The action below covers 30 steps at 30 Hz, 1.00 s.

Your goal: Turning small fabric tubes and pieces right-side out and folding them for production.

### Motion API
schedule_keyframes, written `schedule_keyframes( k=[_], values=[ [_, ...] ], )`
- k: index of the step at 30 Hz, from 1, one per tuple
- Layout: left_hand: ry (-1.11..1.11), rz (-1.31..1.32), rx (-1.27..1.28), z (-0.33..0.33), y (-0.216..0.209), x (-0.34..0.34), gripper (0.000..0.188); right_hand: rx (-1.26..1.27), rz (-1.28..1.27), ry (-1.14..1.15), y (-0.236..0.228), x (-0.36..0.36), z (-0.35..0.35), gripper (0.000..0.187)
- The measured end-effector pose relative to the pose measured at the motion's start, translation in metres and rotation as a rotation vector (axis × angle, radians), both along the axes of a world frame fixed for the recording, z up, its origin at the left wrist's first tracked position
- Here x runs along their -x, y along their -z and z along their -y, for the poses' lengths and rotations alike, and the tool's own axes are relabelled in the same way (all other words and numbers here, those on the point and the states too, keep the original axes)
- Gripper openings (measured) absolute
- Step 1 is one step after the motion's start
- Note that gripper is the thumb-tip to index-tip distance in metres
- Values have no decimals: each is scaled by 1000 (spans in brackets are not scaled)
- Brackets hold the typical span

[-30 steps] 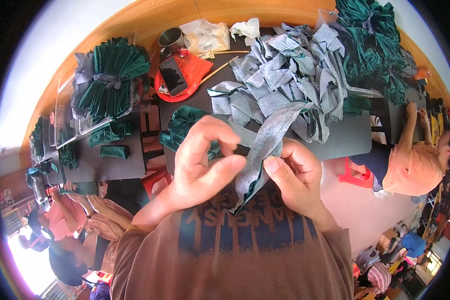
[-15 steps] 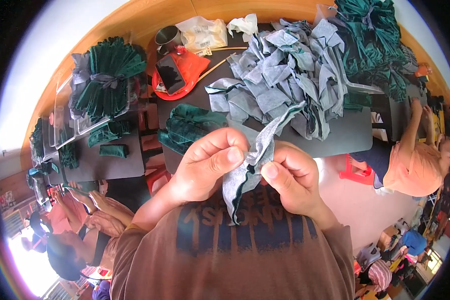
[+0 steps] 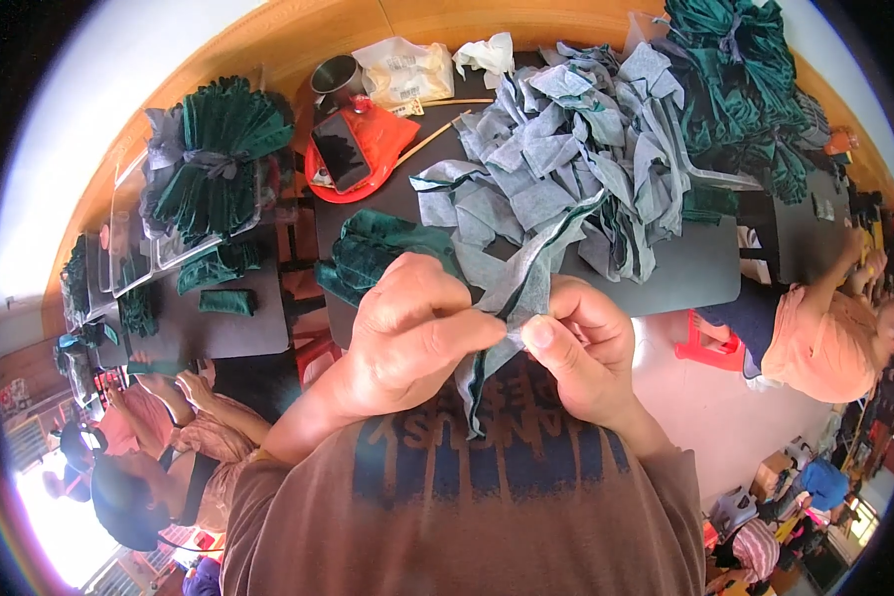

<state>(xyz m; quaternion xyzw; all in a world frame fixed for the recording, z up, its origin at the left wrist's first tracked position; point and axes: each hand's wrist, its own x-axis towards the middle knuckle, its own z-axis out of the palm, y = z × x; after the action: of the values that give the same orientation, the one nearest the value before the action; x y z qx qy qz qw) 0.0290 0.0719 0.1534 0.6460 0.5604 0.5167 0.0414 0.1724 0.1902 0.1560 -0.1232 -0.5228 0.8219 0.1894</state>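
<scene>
Close in front of my chest, both hands grip a grey fabric strip (image 3: 529,290) with a dark green inner side and edge. My left hand (image 3: 412,333) is closed, its fingers reaching across to the middle of the strip. With thumb and bent fingers, my right hand (image 3: 584,348) pinches the strip from the other side. One end points up toward the heap, and the lower end hangs over my shirt. Just beyond my left hand lies folded green velvet (image 3: 382,248). A large heap of grey-backed fabric strips (image 3: 556,149) covers the table beyond my hands.
At the table's far left, a red tray (image 3: 368,191) carries a phone (image 3: 340,151), beside a metal cup (image 3: 336,77) and a plastic packet (image 3: 405,72). Tied green velvet bundles (image 3: 209,159) stand left. Co-workers sit left (image 3: 199,437) and right (image 3: 815,343), near a red stool (image 3: 707,343).
My left hand has turned over and moved its fingers across the strip toward my right hand. The strip has opened slightly, showing more green. My right hand keeps nearly the same place.
</scene>
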Motion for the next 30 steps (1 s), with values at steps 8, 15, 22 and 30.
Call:
schedule_keyframes(
  k=[8,15,22,30],
  values=[
    [-162,-252,166,-4,-6,-3,27,-514,-51,170,14,8,-5,16],
    [195,298,254,6,32,-18,89,-597,29,216,3,3,-2,16],
    [570,1082,523,13,19,-18,83,191,-17,108,-5,4,5,14],
    [607,922,611,8,13,-16,75,440,1,-84,17,9,-4,53]
  ],
)
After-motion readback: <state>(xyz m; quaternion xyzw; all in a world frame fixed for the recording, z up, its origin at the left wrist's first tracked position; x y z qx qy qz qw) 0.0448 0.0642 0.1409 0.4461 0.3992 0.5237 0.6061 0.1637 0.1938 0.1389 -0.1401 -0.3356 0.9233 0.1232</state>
